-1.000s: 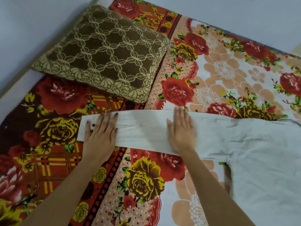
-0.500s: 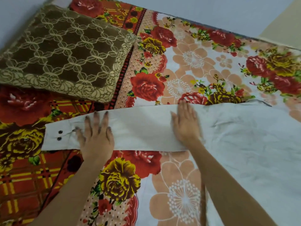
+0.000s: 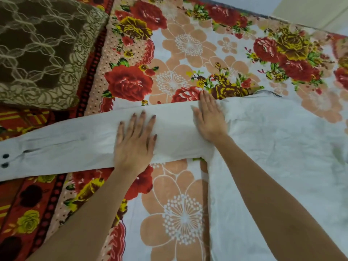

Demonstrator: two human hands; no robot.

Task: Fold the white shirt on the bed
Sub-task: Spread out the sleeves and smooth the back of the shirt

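White cotton, thin and limp by the look of it: the shirt (image 3: 273, 147) lies flat on the bed (image 3: 188, 53), its body spread to the right and one sleeve (image 3: 75, 146) stretched out long to the left. That sleeve's long axis runs left to right, its cuff (image 3: 9, 159) with two dark buttons pointing at the left edge. The cloth looks light, soft and easily creased; I'd judge it slides readily over the sheet, so it is best taken at the cuff or the shoulder seam and carried across, not dragged by the middle.

The left hand (image 3: 134, 146) lies flat on the middle of the sleeve, fingers spread, pinching nothing. The right hand (image 3: 210, 117) presses flat near the shoulder, fingers close together, its tips reaching the far edge of the cloth.

Around it is a floral bedsheet (image 3: 178, 213) in red, yellow and peach, and at far left a brown patterned pillow (image 3: 41, 53).
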